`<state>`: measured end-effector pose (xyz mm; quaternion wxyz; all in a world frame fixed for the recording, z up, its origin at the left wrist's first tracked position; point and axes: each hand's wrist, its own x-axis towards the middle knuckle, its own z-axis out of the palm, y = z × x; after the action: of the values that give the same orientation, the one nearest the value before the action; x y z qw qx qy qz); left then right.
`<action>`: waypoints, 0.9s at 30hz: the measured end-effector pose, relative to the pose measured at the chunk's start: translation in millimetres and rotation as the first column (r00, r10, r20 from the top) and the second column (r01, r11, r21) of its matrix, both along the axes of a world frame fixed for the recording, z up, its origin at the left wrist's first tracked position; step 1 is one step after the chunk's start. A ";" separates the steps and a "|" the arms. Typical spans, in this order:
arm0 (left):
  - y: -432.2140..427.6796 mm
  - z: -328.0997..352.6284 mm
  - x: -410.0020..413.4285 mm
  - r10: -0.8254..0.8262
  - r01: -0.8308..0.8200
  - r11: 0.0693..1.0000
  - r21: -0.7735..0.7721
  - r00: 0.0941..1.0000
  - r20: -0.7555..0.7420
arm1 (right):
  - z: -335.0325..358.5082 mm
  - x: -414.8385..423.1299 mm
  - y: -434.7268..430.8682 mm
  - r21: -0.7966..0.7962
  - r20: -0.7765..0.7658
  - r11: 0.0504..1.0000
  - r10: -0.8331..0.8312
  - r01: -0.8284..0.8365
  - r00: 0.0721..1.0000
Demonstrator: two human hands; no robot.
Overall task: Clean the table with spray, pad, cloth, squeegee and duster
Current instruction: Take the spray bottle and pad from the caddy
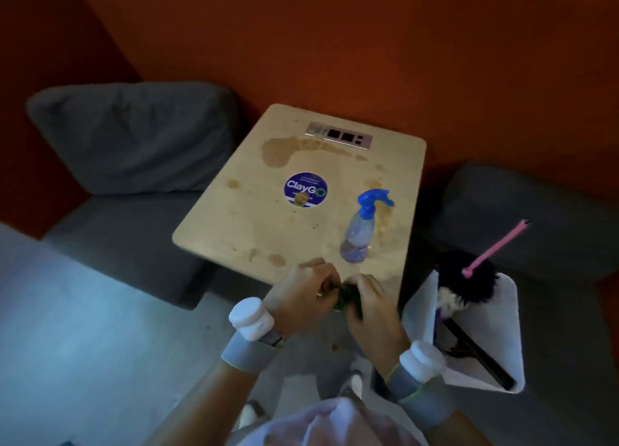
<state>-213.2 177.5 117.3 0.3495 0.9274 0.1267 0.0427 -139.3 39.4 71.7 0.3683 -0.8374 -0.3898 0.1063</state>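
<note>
Spills (278, 152) of dried brown liquid mark the pale wooden worktop (254, 224). The largest is a long patch at the far end, just in front of the metal socket panel (340, 135) set into the surface. Smaller spots are scattered toward the near edge and down the right side. A round blue sticker (305, 190) reading "ClayGo" sits near the middle.

My left hand (301, 298) and right hand (368, 308) meet at the near edge of the worktop. Both have their fingers curled around the green pad (345, 300), which is bunched between them and mostly hidden. I cannot tell whether the pad touches the wood. Each wrist carries a white device on a grey band.

The spray bottle (360, 231) stands upright on the right side of the worktop, clear-bodied with a blue trigger head, just beyond my right hand and apart from it.

To the right of the worktop, on the floor side, stands a white bin (499, 328). The duster (465, 279) is in it head up, a dark fluffy ball with a pink handle sticking out at a slant. The black squeegee (475, 348) lies slanted inside the same bin, below the duster.

Grey sofa cushions (134, 137) flank the worktop on the left, and a grey seat (522, 217) sits on the right, against an orange wall (335, 43).
</note>
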 end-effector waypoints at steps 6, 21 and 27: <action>44.2 -1.4 -80.1 0.058 -0.059 0.998 0.008 0.996 0.062 | 13.8 -67.8 50.8 -0.007 0.011 0.993 0.118 -0.118 0.993; 98.0 0.9 -216.8 0.193 -0.175 0.959 -0.224 0.979 0.060 | 29.0 -181.3 97.4 0.090 0.068 0.996 0.008 -0.014 0.998; 109.7 3.3 -227.5 0.154 -0.146 0.959 -0.242 0.988 0.013 | 30.7 -176.1 103.3 0.077 0.047 0.997 -0.014 0.011 0.999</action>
<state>-440.6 287.2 120.6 0.4569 0.8651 0.1953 0.0681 -315.4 142.7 102.4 0.3914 -0.8274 -0.3969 0.0692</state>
